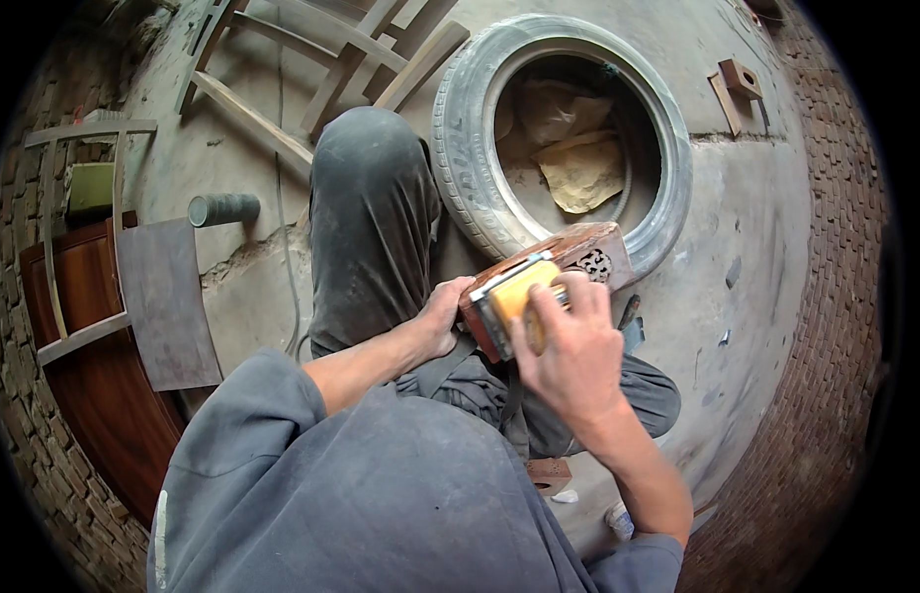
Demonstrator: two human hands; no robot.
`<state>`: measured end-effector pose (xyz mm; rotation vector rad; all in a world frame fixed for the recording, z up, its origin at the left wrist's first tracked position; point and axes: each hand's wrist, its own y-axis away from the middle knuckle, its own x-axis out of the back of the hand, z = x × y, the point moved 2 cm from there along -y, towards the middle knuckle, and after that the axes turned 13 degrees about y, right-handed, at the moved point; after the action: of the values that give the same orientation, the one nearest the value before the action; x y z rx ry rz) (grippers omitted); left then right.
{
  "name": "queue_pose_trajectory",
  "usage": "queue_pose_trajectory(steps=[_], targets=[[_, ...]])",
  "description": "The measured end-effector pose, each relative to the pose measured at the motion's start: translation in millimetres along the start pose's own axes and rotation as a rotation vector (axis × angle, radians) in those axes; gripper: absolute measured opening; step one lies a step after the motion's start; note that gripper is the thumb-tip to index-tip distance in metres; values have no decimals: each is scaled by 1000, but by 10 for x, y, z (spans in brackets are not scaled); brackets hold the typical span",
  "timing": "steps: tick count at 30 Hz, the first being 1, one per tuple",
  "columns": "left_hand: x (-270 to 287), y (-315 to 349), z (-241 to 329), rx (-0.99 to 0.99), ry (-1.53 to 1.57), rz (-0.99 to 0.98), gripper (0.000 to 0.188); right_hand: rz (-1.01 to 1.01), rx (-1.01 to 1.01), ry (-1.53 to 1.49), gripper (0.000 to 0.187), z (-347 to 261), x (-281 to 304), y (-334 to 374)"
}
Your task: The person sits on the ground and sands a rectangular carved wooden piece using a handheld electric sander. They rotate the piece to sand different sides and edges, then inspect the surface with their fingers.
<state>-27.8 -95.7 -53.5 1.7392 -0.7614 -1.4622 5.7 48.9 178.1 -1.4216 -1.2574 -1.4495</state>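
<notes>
A reddish-brown wooden block or box (585,240) with a carved openwork pattern lies tilted across my lap, its far end by the tire (467,148). At its near left end, my left hand (442,314) is closed on the edge, fingers partly hidden beneath. My right hand (581,348) wraps round a yellow sander (522,289) with a grey base plate, which rests on the wooden piece's upper face. Part of the sander is covered by the fingers, and the right arm is slightly blurred.
Inside the tire lie a tan sheet (581,173) and a clear plastic bag (559,111). Wooden frames (351,59) stand ahead; a can (223,210), a grey board (168,301) and dark wooden panels (109,395) are at left. Small wooden blocks (741,78) sit far right, near a brick wall (835,198).
</notes>
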Motion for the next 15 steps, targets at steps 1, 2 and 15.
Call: queue_pose_trajectory(steps=[1, 2, 15], targets=[[-47, 30, -2, -64, -40, 46, 35, 9, -13, 3, 34, 63, -18, 8], [-40, 29, -11, -56, -35, 47, 35, 18, -26, 6, 34, 95, -39, 11], [-72, 18, -15, -50, -41, 103, 35, 5, -4, 10, 27, 39, -35, 44]])
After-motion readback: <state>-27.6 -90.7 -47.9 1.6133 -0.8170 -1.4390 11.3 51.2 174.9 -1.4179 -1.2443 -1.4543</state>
